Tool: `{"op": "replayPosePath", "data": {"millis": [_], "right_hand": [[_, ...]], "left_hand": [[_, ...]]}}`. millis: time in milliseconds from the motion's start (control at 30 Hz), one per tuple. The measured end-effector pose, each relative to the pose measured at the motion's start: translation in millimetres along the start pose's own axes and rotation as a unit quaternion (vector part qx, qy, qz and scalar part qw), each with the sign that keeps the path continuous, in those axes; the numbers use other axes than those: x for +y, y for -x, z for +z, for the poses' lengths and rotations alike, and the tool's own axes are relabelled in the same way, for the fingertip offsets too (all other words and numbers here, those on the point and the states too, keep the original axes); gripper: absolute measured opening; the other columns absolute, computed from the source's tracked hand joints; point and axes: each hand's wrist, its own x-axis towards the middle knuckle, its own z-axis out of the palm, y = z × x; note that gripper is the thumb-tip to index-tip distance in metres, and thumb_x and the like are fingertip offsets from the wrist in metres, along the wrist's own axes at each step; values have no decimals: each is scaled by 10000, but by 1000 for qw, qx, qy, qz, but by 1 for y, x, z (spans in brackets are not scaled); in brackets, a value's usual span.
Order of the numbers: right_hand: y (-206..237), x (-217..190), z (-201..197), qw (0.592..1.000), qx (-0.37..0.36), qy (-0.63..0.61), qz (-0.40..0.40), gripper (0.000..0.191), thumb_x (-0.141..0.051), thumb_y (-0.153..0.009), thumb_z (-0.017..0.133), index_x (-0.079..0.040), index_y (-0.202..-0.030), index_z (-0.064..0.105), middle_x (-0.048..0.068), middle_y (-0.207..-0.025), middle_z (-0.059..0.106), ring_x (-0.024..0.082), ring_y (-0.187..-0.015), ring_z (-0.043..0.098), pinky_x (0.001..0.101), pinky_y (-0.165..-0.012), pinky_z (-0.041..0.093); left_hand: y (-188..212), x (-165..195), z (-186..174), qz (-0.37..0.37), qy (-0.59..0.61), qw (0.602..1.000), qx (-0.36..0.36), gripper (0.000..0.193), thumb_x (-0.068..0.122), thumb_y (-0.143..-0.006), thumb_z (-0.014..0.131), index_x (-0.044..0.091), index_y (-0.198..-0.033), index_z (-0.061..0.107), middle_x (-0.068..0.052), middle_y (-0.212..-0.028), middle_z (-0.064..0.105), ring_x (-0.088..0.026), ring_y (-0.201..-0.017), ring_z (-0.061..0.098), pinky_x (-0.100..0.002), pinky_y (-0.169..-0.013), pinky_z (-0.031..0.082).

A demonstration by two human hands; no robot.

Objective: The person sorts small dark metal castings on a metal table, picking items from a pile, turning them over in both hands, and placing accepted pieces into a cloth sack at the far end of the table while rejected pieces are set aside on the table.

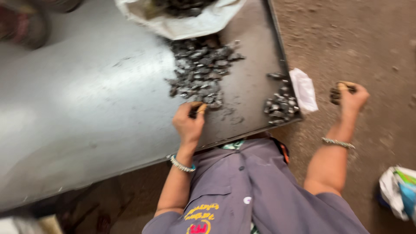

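Observation:
My left hand rests on a grey metal table, fingers closed on a small dark piece at the near edge of a heap of dark scrap pieces. My right hand is stretched out to the right, off the table and over the dirt floor, gripping a few dark pieces. A smaller pile of dark pieces lies at the table's right corner. Both wrists wear bracelets. The picture is motion-blurred.
A white sack holding more dark pieces lies open at the table's far side. A white scrap hangs off the table's raised right rim. A white and blue bag sits on the floor at right.

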Motion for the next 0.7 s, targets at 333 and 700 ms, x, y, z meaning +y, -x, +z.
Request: {"op": "replayPosePath", "data": {"millis": [333,700], "right_hand": [[112,-112,96,895,-381,-215,-89,250,87,-947,723,26,-1188,697,96,-1111,709,153,-1008,698,281,-926,593],[161,-93,151,792,-535,-284,71,241,-11,-958,720,41,-1193,700,29,-985,705,76,-833,623,220,-702,516]], "left_hand": [[8,-29,10,-302,485,807,-149,175,12,-829,787,-14,-999,752,-59,-860,754,-102,-681,651,-206,-537,456],[23,-39,25,-417,584,664,-211,153,93,-921,738,26,-1057,719,-61,-933,746,-100,-716,663,-234,-544,479]]}}
